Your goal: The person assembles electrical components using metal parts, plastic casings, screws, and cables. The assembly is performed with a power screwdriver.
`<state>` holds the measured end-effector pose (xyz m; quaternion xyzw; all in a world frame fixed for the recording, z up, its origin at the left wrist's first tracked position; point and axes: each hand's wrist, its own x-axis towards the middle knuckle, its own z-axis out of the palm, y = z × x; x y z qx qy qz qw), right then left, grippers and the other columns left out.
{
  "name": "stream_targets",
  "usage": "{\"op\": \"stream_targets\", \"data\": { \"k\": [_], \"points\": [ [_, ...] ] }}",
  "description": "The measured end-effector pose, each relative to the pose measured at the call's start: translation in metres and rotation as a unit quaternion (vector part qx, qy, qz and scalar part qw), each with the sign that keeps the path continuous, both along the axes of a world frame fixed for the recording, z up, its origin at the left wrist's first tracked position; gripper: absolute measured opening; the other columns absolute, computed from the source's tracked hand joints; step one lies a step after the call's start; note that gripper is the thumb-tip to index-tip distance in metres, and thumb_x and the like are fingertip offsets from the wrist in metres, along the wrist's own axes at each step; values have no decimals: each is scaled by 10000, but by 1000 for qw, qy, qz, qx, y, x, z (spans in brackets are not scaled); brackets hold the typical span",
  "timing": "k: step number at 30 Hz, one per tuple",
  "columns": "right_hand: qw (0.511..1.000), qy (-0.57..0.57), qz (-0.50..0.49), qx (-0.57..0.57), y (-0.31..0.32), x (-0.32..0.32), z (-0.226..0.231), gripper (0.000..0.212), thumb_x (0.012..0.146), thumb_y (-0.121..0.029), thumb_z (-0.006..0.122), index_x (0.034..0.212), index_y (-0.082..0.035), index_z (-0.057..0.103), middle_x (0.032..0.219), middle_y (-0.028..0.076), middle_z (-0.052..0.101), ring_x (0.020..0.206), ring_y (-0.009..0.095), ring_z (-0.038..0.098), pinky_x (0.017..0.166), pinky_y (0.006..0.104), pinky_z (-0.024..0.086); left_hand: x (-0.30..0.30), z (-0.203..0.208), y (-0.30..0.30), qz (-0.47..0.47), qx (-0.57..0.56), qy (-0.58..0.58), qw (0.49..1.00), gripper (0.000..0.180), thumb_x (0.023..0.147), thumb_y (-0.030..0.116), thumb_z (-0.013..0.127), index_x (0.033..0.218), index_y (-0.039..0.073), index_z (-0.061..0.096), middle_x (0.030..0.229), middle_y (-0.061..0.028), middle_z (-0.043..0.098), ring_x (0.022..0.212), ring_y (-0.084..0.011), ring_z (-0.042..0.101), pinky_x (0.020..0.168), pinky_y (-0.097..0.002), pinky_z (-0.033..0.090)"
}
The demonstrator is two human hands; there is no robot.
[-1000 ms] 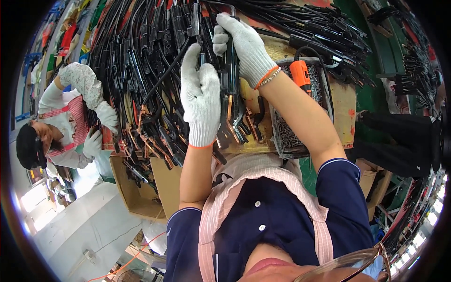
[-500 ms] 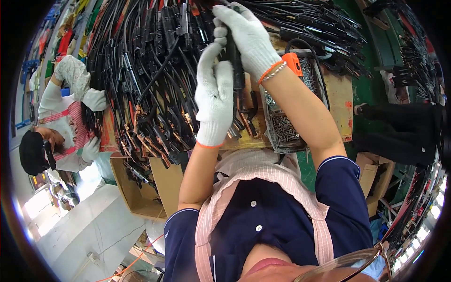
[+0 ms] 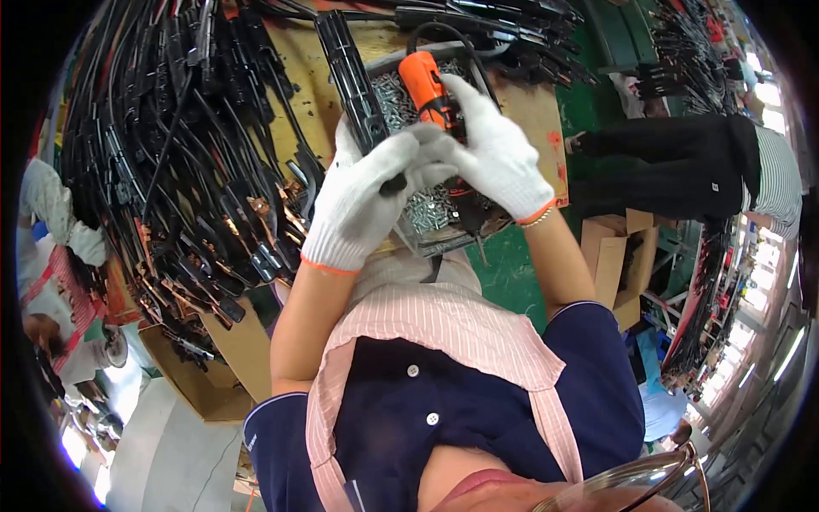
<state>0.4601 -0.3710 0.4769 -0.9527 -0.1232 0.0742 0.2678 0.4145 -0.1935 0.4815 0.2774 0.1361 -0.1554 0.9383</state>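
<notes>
In my left hand, gloved in white, is a long black plastic housing, closed between fingers and palm. It points up and away from me over the edge of a grey tray. My right hand, also gloved, is over the tray with one finger stretched out beside an orange power screwdriver. Its other fingers are smeared by motion close to my left fingertips, so their grip is hidden. Small silver screws fill much of the tray.
Black cable assemblies with copper ends cover the left of the yellow table; more lie at the far side. A cardboard box stands below left, another box at right. A co-worker is at left, another person at right.
Both hands have come nearer from the far cable pile to the screw tray. The black housing has come with my left hand, while my right has moved beside the screwdriver. The view has shifted right.
</notes>
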Motion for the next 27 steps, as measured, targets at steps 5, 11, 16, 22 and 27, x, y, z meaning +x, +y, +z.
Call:
{"op": "stream_targets", "data": {
  "k": [5,11,16,22,27],
  "points": [
    [993,51,-61,87,0,-1,-6,754,721,-346,780,1357,-89,467,1000,186,670,888,329,670,811,396,524,2,5,-15,31,24,26,999,363,923,8,546,1251,-10,393,1067,-227,609,846,-259,644,662,-352,558],
    [774,12,-143,616,-52,-25,24,529,749,-173,702,1221,-20,519,1041,66,614,884,152,606,779,328,517,-17,33,17,15,108,3,994,94,962,73,537,900,66,467,693,18,421,461,-14,308,370,-184,246],
    [583,-96,-87,802,-54,-44,43,541,906,-242,589,1387,-247,342,1186,114,528,857,199,591,714,427,519,-17,-2,-6,42,131,108,985,295,906,82,624,1087,81,392,670,-10,469,432,-63,381,358,-216,272],
    [632,-181,-125,743,-37,-57,34,547,912,-56,519,1399,-234,346,1187,63,488,743,135,471,623,326,441,-19,-13,-3,43,39,80,995,175,934,156,595,970,66,449,652,-21,482,423,-76,386,357,-223,276],
    [650,-169,-102,733,-24,-60,29,672,839,91,494,1394,-224,286,1004,80,498,594,146,482,568,340,468,-20,-16,-15,66,147,82,984,158,960,187,576,868,90,492,668,10,452,415,-38,308,363,-206,239]
  ]
}}
